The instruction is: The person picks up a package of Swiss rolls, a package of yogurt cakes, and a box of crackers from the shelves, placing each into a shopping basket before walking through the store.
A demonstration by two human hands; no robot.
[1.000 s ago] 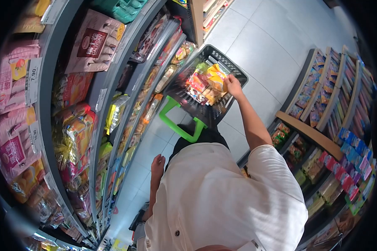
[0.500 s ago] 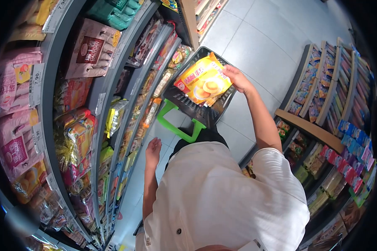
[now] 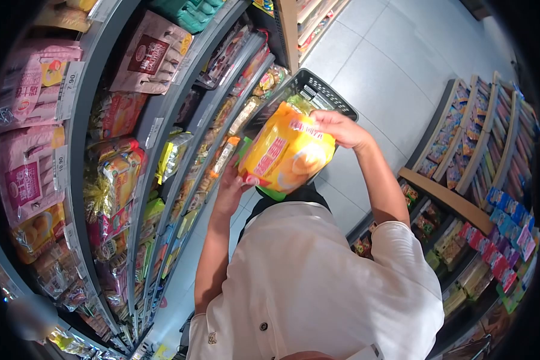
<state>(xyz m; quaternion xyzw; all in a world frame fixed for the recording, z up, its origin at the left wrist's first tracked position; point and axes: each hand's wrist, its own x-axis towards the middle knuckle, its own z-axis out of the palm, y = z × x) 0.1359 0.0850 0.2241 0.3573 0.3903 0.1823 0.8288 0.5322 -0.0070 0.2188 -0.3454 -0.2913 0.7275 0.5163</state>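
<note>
A yellow bag of round cakes [image 3: 282, 150], printed with pink lettering and pictures of the cakes, is held up tilted in front of my body. My right hand [image 3: 344, 129] pinches its upper right corner. At the lower left end, my left hand [image 3: 231, 187] grips the bag's edge, its fingers partly behind the packet. Beneath the bag is a dark shopping basket [image 3: 327, 90], with a green-wrapped item [image 3: 301, 103] showing inside. The bag covers most of the basket and its green handle [image 3: 272, 194].
Shelves of packaged cakes and snacks rise close on my left, among them a pink packet [image 3: 153, 54] and price tags [image 3: 69, 90]. On the right stand racks of small packets [image 3: 447, 135] and a lower shelf unit [image 3: 438, 198]. Grey tiled floor [image 3: 396, 54] stretches ahead.
My left hand has come up from beside my body and taken hold of the bag's left end. The bag has risen nearer and turned, uncovering the green-wrapped item in the basket.
</note>
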